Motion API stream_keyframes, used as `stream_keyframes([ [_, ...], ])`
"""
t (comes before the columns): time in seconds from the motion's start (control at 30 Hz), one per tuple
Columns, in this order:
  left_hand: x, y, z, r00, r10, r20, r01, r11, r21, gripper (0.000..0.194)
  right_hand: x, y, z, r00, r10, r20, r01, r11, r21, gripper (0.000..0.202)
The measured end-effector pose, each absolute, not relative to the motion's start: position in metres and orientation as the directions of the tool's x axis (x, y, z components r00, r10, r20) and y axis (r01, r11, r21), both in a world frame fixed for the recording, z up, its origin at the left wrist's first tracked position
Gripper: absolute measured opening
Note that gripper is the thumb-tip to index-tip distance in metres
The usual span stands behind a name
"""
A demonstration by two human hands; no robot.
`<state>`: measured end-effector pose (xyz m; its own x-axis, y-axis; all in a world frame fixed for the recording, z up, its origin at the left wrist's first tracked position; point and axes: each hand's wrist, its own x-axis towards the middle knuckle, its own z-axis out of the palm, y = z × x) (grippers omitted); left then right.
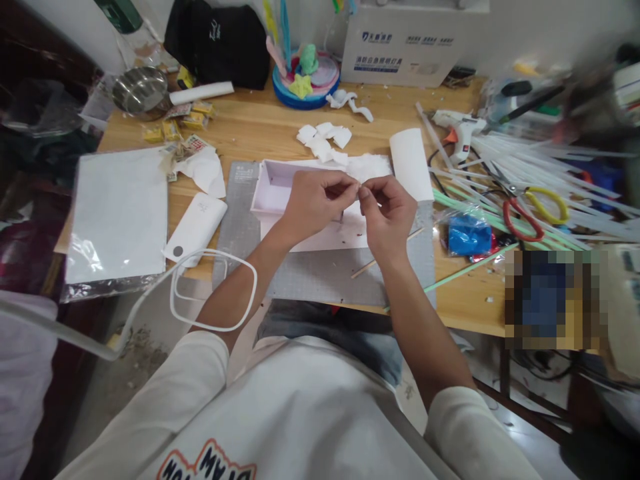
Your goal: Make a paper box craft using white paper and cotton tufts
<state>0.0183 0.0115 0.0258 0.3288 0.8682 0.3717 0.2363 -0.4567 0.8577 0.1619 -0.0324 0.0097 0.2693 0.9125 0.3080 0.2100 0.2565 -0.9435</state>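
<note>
Both hands meet above a white open box on the grey cutting mat. My left hand is closed in a pinch, its fingertips close to those of the other hand. My right hand is pinched too, thumb against forefinger. Whatever sits between the fingertips is too small to make out. Beneath the hands lies a white sheet with small dark specks. A thin wooden stick rests on the mat near my right wrist.
Left of the mat are a white power bank with a cable and a plastic-wrapped paper pack. To the right lie red-and-yellow scissors, a glue gun and many translucent sticks. Behind are torn white pieces and a carton.
</note>
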Motion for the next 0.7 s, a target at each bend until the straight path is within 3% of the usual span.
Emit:
stream_keyframes([
  [0.3, 0.0183, 0.0147, 0.0243, 0.343, 0.881, 0.327, 0.117, -0.385, 0.916, 0.024, 0.1611, -0.0346, 0.0131, 0.255, 0.909, 0.330, 0.210, 0.281, -0.937, 0.024],
  [0.7, 0.0157, 0.0163, 0.0280, 0.366, 0.873, 0.323, 0.064, -0.370, 0.927, 0.013, 0.1579, -0.0396, 0.0187, 0.269, 0.876, 0.401, 0.365, 0.292, -0.884, 0.015],
])
